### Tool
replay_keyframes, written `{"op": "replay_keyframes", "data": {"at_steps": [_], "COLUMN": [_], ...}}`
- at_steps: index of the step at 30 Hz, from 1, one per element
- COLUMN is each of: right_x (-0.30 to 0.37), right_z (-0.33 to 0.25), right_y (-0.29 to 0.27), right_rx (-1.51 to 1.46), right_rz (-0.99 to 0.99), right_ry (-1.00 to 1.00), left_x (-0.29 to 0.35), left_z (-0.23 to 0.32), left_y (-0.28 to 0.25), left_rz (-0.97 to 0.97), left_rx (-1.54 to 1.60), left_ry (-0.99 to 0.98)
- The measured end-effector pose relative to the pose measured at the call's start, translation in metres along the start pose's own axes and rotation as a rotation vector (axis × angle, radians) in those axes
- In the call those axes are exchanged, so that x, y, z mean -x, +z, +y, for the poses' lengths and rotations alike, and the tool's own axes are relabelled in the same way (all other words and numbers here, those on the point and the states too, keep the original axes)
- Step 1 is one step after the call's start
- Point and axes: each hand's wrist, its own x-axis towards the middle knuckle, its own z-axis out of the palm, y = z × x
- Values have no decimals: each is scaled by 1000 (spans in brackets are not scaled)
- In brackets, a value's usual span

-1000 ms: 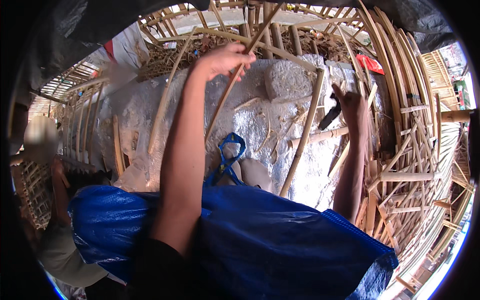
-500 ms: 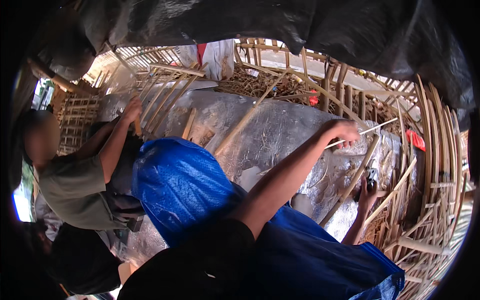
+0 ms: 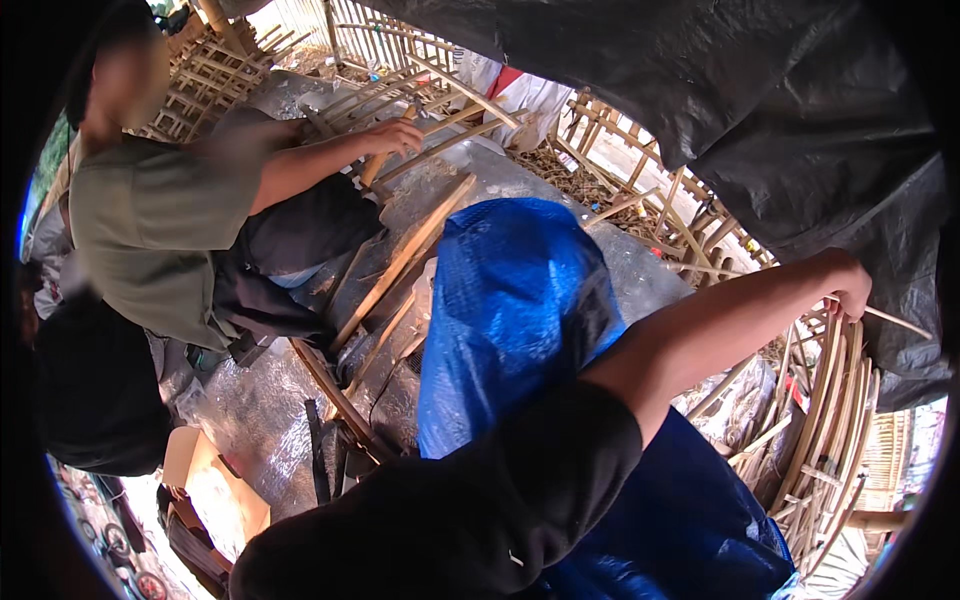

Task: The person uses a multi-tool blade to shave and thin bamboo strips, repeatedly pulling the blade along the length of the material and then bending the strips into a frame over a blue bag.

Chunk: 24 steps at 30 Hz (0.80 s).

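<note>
The left hand (image 3: 848, 285) has slid far right and now grips 1 thin stick (image 3: 903, 323) above the bent cane hoops (image 3: 830, 420), past the blue sheet (image 3: 520, 300), so the stick is held tight; the right hand is out of sight.

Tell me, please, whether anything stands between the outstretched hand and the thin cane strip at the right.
Nothing visible does: the left hand is closed right on the thin cane strip, above the stacked cane hoops.

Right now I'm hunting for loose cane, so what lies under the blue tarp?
The blue tarp drapes a tall rounded bulk; silvery sheeting and bamboo strips show around it. Whatever it covers is hidden.
</note>
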Motion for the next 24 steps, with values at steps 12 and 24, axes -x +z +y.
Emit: {"op": "replay_keyframes", "data": {"at_steps": [12,24], "right_x": [53,96], "right_z": [-29,-13], "right_y": [-25,-56], "right_rx": [8,-30], "right_rz": [22,73], "right_ry": [8,25], "left_x": [116,364], "left_z": [3,-187], "left_y": [-123,-112], "left_rz": [-213,58], "left_rx": [-877,-92], "left_ry": [-88,-713]}}
